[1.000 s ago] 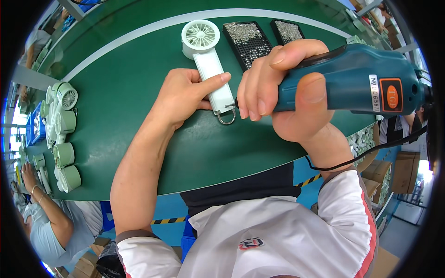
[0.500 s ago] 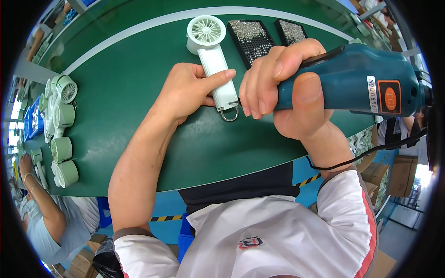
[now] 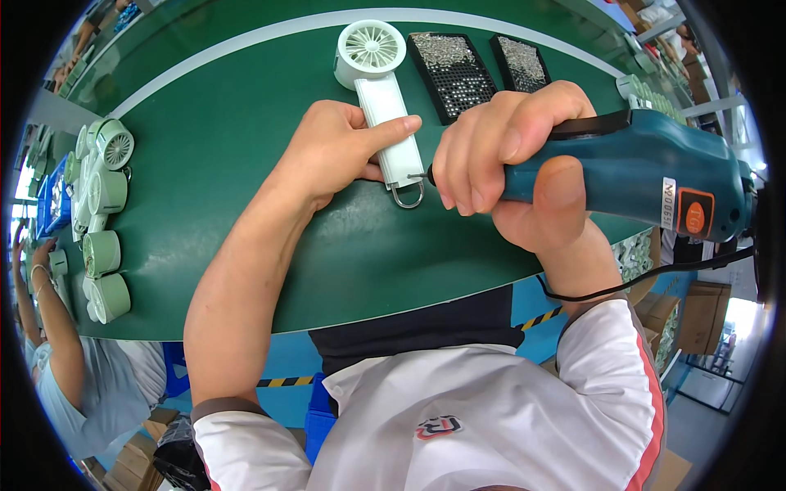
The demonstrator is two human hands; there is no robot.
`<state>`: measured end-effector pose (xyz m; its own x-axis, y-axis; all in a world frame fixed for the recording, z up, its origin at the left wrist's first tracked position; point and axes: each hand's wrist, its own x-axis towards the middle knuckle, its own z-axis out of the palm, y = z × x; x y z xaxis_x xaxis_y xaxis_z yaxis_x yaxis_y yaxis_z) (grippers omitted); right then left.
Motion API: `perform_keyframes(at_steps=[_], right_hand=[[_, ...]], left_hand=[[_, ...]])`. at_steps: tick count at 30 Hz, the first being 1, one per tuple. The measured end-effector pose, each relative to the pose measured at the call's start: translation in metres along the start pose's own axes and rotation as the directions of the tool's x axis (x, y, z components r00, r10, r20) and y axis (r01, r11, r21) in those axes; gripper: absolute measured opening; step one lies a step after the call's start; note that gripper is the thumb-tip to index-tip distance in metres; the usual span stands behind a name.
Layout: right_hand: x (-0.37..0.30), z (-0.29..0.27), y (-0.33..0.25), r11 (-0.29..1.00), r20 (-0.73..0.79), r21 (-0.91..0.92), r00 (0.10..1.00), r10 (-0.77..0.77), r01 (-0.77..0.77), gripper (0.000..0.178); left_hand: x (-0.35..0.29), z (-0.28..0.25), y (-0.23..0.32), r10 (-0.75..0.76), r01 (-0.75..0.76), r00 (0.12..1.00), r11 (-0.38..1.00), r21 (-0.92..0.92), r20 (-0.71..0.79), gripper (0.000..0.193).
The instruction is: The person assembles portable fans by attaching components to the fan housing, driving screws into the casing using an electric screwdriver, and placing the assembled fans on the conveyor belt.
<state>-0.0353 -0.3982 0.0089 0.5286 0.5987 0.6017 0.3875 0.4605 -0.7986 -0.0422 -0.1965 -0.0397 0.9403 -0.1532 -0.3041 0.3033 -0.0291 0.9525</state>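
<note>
A pale handheld fan [image 3: 383,105] lies on the green table, its round slatted head farthest from me. My left hand [image 3: 332,151] is closed around its handle, thumb across the top face. A metal loop [image 3: 408,205] sticks out of the handle's near end. In my right hand [image 3: 512,159] is a teal electric screwdriver [image 3: 626,172], gripped around its front part and held nearly level. Its dark bit points left, right at the near end of the handle beside a small screw; whether they touch I cannot tell.
Two black trays [image 3: 450,78] of small screws stand beyond my right hand. Several pale green fans [image 3: 106,192] line the table's left side. The black cord [image 3: 655,270] hangs below the screwdriver. Another person's arm [image 3: 61,319] is at the far left.
The screwdriver's rear end has dropped and its body has shifted slightly right, so the bit now shows beside the handle's end. My left hand still grips the fan.
</note>
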Motion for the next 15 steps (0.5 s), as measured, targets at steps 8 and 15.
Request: perform_keyframes(at_steps=[8,15], right_hand=[[0.0022,0.0003,-0.0016,0.999,0.047,0.048,0.999,-0.015,0.012,0.035],[0.0004,0.0086,0.0012,1.0,-0.021,-0.009,1.0,0.007,-0.008,0.031]], left_hand=[[-0.0005,0.0008,0.003,-0.023,0.023,1.0,1.0,0.013,0.003,0.049],[0.0,0.0012,0.0023,-0.025,0.025,1.0,1.0,0.01,-0.007,0.048]])
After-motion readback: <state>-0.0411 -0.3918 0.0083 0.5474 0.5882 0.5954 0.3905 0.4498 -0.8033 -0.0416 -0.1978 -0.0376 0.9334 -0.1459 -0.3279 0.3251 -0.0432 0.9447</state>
